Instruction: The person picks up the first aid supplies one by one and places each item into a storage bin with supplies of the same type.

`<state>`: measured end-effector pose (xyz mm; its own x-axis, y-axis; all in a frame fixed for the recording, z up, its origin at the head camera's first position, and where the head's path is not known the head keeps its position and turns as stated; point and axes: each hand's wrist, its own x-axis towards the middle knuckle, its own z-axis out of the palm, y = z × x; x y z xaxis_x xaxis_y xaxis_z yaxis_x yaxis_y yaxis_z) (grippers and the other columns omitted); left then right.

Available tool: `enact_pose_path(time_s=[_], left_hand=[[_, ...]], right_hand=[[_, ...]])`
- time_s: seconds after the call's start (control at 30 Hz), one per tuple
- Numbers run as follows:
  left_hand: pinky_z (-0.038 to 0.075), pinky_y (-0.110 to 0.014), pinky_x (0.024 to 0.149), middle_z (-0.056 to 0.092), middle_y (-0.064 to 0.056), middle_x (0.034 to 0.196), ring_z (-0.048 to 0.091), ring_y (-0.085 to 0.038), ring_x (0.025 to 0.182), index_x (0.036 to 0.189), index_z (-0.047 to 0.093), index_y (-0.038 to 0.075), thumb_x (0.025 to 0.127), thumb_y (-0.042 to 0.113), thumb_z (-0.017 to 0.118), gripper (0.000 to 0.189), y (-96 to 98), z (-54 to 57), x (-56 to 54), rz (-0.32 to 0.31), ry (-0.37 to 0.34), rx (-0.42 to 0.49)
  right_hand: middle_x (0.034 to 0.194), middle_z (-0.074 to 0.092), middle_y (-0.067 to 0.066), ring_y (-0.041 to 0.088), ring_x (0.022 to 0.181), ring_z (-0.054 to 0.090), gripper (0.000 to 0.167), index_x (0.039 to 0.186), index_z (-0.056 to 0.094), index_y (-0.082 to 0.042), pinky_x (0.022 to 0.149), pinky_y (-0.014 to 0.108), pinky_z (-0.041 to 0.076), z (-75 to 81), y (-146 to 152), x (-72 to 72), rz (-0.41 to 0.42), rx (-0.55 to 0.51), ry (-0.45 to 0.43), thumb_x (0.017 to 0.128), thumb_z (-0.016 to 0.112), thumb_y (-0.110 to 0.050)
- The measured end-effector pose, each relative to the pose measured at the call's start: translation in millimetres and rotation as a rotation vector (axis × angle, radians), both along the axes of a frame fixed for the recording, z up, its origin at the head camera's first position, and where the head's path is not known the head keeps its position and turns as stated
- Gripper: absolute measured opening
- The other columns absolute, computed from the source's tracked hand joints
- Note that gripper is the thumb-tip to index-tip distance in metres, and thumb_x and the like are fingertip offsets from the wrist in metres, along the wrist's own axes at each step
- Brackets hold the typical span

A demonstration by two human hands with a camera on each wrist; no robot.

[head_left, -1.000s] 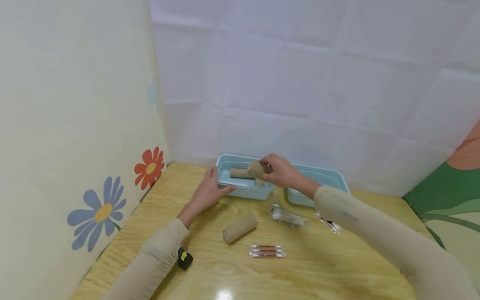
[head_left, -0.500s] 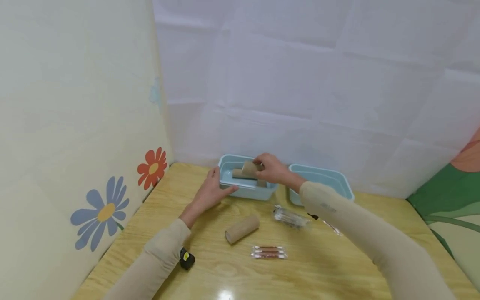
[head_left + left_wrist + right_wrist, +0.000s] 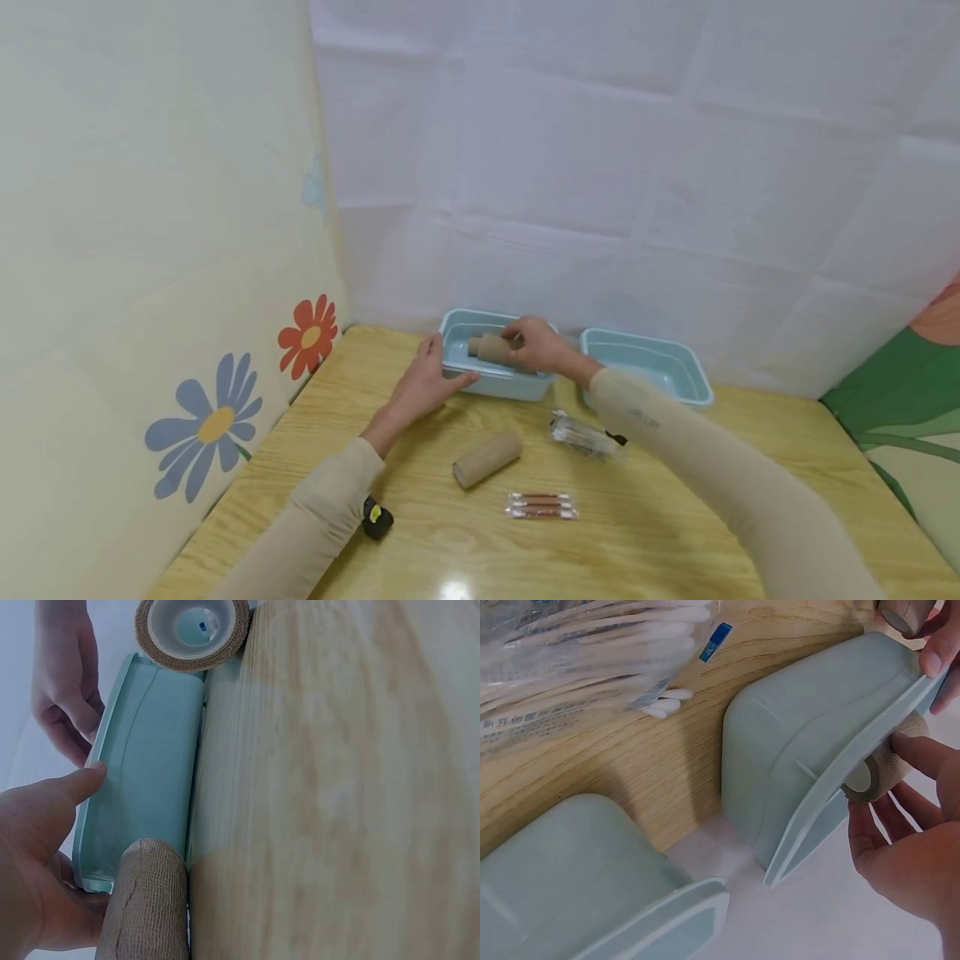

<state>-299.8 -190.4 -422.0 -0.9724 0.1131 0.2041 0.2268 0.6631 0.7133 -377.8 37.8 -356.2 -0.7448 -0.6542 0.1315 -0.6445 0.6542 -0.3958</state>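
Observation:
My right hand (image 3: pixel 543 346) pinches a tan elastic bandage roll (image 3: pixel 493 349) low inside the left light blue bin (image 3: pixel 502 386). The right wrist view shows thumb and fingers on this held roll (image 3: pixel 889 769), its pale core facing the bin's wall. Another roll lies under it, mostly covered. My left hand (image 3: pixel 423 383) grips the bin's left end, thumb on the front rim. A loose bandage roll (image 3: pixel 487 459) lies on the table in front of the bin. In the left wrist view, one more roll (image 3: pixel 150 900) sits close beside the left hand.
A second light blue bin (image 3: pixel 652 362) stands to the right, partly behind the right arm. A clear bag of cotton swabs (image 3: pixel 583 436) lies before the bins. Nearer lies a packet of brown-stemmed swabs (image 3: pixel 542 506). A white cloth (image 3: pixel 562 208) hangs behind the table.
My right hand has moved slightly left and down, lowering the bandage roll onto the rolls in the bin. The left hand keeps its grip on the bin.

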Motion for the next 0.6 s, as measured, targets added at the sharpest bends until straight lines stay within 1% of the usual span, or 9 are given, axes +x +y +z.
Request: enact_pose_path(time_s=[0.23,0.47,0.6], left_hand=[[0.036,-0.056,0.109,0.022,-0.031,0.158,0.035,-0.044,0.14,0.16,0.007,-0.005,0.093,0.05,0.073,0.109,0.4,-0.5,-0.1,0.006,-0.01,-0.005],[0.038,-0.055,0.108,0.023,-0.031,0.158,0.038,-0.043,0.138,0.16,0.007,-0.004,0.093,0.048,0.073,0.108,5.1,-0.1,0.5,-0.005,-0.021,0.007],[0.04,-0.055,0.106,0.025,-0.031,0.156,0.041,-0.042,0.136,0.16,0.009,-0.005,0.093,0.047,0.074,0.107,7.2,0.6,1.5,-0.002,-0.013,0.011]], right_hand=[[0.117,0.07,0.016,0.03,0.107,0.064,0.037,0.122,0.07,0.003,0.094,0.037,0.05,-4.0,-7.1,-0.3,-0.037,0.021,-0.009,0.087,0.075,-0.008],[0.116,0.069,0.016,0.029,0.107,0.064,0.034,0.121,0.069,0.004,0.094,0.037,0.05,-10.5,-9.4,0.1,-0.063,-0.026,-0.058,0.089,0.076,-0.006],[0.112,0.07,0.017,0.03,0.106,0.064,0.03,0.117,0.069,0.006,0.094,0.038,0.05,-15.7,-8.3,-1.3,-0.06,-0.044,-0.049,0.089,0.072,-0.002]])
